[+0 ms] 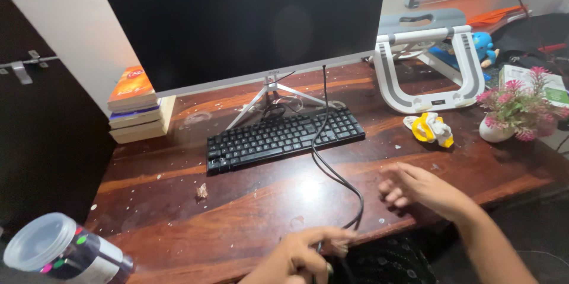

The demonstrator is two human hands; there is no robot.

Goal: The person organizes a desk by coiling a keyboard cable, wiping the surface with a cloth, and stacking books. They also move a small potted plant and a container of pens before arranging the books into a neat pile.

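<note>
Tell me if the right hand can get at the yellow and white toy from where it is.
Probably yes: the right hand hovers over bare desk, and nothing stands between it and the yellow and white toy just beyond.

- The left hand (299, 254) is cut off by the bottom edge.
- The right hand (415, 188) is motion-blurred.
- The cable (329, 168) end is hidden under the fingers.
- The monitor (243, 17) top runs out of view.
</note>
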